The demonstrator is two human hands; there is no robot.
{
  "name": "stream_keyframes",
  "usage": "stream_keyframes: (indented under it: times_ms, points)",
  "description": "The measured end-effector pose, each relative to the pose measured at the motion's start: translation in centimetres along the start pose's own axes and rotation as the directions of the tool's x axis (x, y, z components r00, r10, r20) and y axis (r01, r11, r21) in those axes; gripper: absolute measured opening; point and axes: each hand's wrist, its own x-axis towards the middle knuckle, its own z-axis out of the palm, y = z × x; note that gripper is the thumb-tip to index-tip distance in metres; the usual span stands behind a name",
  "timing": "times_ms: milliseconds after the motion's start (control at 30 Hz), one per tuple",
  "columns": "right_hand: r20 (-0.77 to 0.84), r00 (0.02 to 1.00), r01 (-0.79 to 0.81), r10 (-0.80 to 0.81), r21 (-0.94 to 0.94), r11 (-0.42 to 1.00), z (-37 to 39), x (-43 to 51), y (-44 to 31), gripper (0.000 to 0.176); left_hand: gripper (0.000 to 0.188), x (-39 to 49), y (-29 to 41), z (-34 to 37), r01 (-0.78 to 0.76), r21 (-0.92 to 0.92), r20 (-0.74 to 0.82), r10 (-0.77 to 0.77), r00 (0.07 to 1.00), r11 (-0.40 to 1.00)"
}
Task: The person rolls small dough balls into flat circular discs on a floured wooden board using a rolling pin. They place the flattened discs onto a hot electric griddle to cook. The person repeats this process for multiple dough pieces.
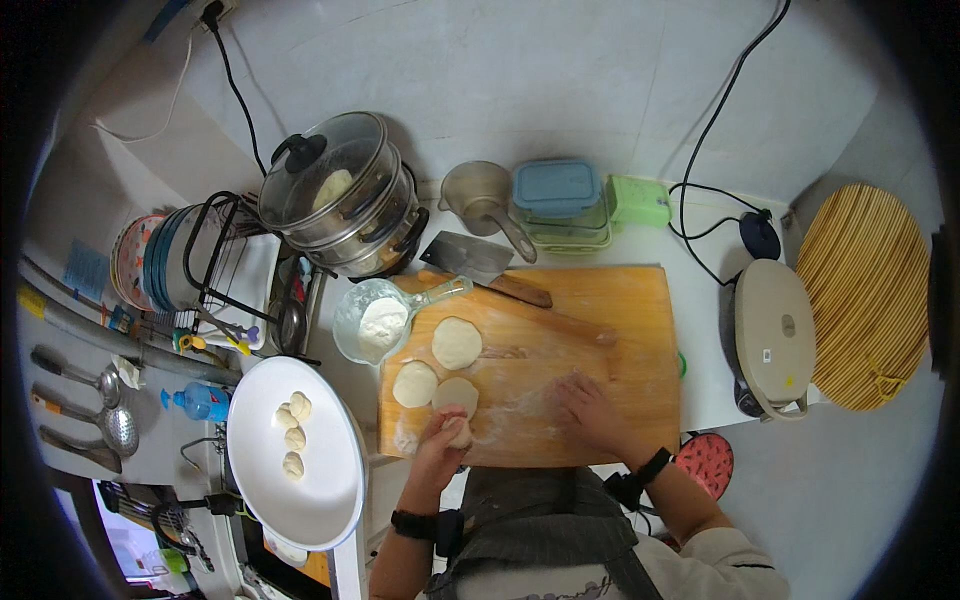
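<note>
My left hand (439,448) holds a ball of dough (458,433) at the near edge of a floured wooden board (630,300). Just beyond it lies a flat dough round (457,394), partly hidden by my fingers. Two more dough rounds, one to the left (415,384) and one farther back (457,343), rest on the board. My right hand (581,409) is over the floured right part of the board, palm down, and what lies under it is hidden. A rolling pin (555,319) lies slantwise across the back of the board.
A cup of flour (381,326) and a cleaver (469,256) touch the board's back left. A white basin (296,517) with several dough pieces (294,439) stands left. Behind are a steamer pot (345,202), a ladle (480,195) and lidded containers (556,191). An electric griddle (776,337) stands right.
</note>
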Motion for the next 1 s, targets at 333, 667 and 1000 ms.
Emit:
stream_keyframes:
  times_ms: [333,667,1000]
  points:
    - [-0.076,0.993,0.067,0.088,0.993,0.098,-1.4,3.2,-8.6,0.056,0.06,3.1,-1.8,7.0,-0.105,0.153,0.277,0.06,0.959,0.983]
    - [0.005,1.0,-0.002,0.031,0.997,-0.082,-1.7,1.4,-8.2,0.038,0.103,1.2,-1.0,6.8,0.025,-0.132,0.686,0.073,0.724,0.991]
    - [-0.344,0.909,-0.138,0.236,0.287,0.948,-0.9,0.6,-1.2,0.041,0.059,1.0,-1.5,2.2,-0.066,0.431,0.229,-0.039,0.973,0.9]
